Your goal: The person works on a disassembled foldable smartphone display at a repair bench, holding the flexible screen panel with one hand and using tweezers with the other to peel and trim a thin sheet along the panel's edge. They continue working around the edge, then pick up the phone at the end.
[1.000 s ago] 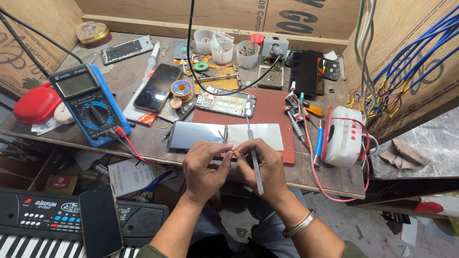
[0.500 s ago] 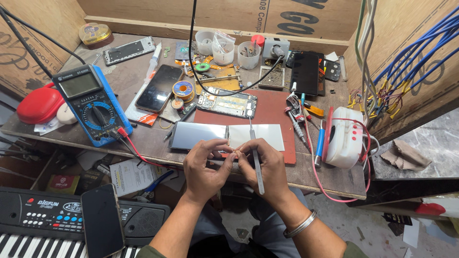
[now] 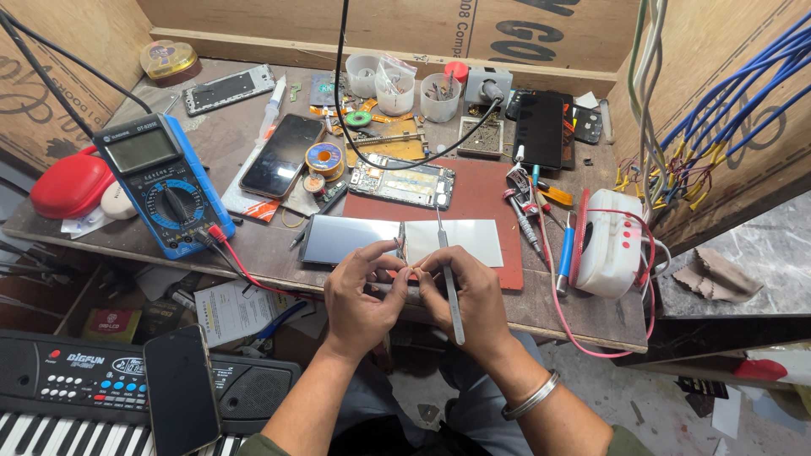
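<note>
Both hands pinch one tiny part at the near edge of the wooden surface: the left hand grips it, the right hand also clasps thin metal tweezers, and the opened phone board still lies apart.

Slim metal tweezers upright in the hands; tiny part pinched, unclear

Bare red mat beyond two panels

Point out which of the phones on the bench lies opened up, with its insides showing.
The opened phone at the top edge of the red mat: its circuitry and battery bay are exposed. The dark phone to its left and the black phone upper right show intact, dark faces.
</note>
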{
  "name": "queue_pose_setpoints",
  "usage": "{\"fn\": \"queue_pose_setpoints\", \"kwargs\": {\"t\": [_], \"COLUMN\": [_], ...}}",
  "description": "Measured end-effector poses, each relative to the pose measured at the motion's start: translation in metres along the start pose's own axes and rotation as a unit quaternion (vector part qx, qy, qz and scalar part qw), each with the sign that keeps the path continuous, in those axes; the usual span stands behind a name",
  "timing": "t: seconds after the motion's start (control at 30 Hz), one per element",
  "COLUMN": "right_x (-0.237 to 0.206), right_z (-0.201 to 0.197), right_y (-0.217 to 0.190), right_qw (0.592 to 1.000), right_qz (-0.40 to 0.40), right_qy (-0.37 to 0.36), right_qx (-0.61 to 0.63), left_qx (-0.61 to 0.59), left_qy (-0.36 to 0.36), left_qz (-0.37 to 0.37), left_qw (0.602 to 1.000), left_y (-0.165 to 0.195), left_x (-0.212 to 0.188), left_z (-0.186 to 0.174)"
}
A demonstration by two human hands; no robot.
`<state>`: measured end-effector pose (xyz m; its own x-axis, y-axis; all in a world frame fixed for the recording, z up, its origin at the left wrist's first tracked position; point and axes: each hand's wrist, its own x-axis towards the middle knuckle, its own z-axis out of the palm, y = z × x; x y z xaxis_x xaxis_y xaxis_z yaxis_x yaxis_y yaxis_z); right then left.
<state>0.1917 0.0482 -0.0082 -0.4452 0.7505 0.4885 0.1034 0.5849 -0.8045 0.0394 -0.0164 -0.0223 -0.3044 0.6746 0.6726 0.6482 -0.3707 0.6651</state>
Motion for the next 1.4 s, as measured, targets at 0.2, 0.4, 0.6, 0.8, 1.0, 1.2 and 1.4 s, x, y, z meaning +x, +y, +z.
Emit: {"fn": "queue_pose_setpoints", "kwargs": {"t": [0.2, 0.4, 0.6, 0.8, 1.0, 1.2, 1.4], "right_x": [0.000, 0.000, -0.001, 0.000, -0.002, -0.002, -0.001], "right_z": [0.000, 0.000, 0.000, 0.000, 0.002, 0.001, -0.004], "right_y": [0.001, 0.002, 0.002, 0.004, 0.010, 0.012, 0.014], "right_qw": [1.000, 1.000, 0.999, 0.998, 0.996, 0.990, 0.988], "right_qz": [-0.001, 0.010, 0.004, -0.005, 0.030, 0.074, 0.076], "right_qy": [0.001, 0.007, 0.039, 0.005, 0.003, 0.022, 0.029], "right_qx": [-0.011, 0.004, 0.011, 0.057, 0.086, 0.119, 0.128], "left_qx": [-0.027, -0.066, -0.070, 0.034, 0.022, -0.006, 0.006], "left_qy": [0.006, -0.013, -0.011, -0.056, -0.075, -0.073, -0.063], "left_qz": [-0.036, -0.070, -0.034, 0.050, 0.052, 0.046, 0.032], "left_qw": [0.999, 0.995, 0.997, 0.997, 0.996, 0.996, 0.998], "left_y": [-0.002, -0.005, -0.008, -0.007, -0.006, 0.000, 0.009], "left_x": [-0.001, -0.003, -0.005, -0.005, -0.004, -0.001, 0.005], "left_z": [0.003, 0.005, 0.004, -0.004, -0.006, -0.009, -0.011]}}
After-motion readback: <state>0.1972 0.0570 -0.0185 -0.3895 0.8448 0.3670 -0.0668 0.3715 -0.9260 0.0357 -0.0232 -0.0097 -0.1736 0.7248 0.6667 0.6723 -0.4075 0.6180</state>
